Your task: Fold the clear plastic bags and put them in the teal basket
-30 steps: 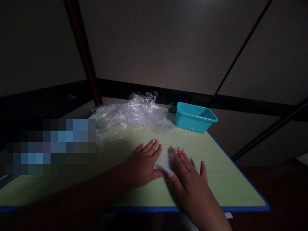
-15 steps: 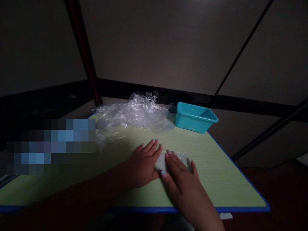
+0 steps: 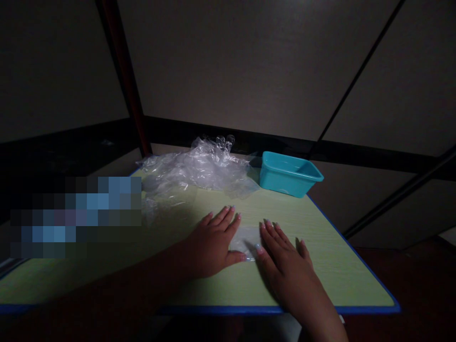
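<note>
A small clear plastic sheet (image 3: 245, 237) lies flat on the pale green table (image 3: 331, 270) near the front edge. My left hand (image 3: 212, 242) rests flat on its left part, fingers stretched out and close together. Palm down on the sheet's right part lies my right hand (image 3: 285, 259), fingers spread. Between the two hands a strip of the plastic shows. The scene is dim.
A heap of crumpled clear plastic (image 3: 194, 171) lies at the back of the table. A turquoise plastic tub (image 3: 289, 174) stands at the back right corner. The table has a blue edge (image 3: 356, 251). A blurred patch covers the left side.
My right hand has slid to the right along the plastic sheet, back to about where it was a second ago. The left hand has stayed in place.
</note>
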Demonstrator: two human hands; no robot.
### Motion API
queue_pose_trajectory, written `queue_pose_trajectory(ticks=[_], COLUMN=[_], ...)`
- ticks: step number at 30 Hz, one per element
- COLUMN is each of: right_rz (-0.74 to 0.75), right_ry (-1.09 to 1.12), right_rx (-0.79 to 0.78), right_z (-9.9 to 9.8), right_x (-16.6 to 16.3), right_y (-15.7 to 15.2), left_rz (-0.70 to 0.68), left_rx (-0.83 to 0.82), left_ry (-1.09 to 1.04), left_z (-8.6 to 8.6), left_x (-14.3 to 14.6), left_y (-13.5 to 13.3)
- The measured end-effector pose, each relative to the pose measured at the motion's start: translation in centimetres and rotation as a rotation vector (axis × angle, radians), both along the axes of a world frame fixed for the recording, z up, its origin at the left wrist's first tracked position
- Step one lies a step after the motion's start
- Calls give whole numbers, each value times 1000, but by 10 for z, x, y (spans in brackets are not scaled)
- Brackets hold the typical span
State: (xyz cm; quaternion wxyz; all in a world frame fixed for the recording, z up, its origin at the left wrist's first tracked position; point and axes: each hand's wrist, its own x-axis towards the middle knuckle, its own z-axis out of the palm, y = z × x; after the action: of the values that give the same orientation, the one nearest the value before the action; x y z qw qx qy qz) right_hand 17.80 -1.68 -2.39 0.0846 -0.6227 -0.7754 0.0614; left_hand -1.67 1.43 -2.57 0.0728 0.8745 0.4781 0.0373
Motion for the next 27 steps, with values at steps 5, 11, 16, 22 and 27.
queue_pose_trajectory(ticks=[5, 11, 16, 22, 27], right_rz=[-85, -165, 149, 214, 203], right_ry=[-19, -65, 33, 47, -8], right_rx=[37, 94, -3, -87, -36], right_z=[-6, -5, 5, 6, -2], right_x=[11, 2, -28, -41, -35], right_y=[5, -1, -21, -25, -24], left_rz=[3, 5, -3, -6, -6], left_rx=[-5, 1, 7, 18, 24], left_ry=[0, -2, 47, 61, 43], left_z=[0, 0, -2, -6, -6], left_x=[-1, 0, 0, 0, 0], left_y=[1, 0, 2, 3, 3])
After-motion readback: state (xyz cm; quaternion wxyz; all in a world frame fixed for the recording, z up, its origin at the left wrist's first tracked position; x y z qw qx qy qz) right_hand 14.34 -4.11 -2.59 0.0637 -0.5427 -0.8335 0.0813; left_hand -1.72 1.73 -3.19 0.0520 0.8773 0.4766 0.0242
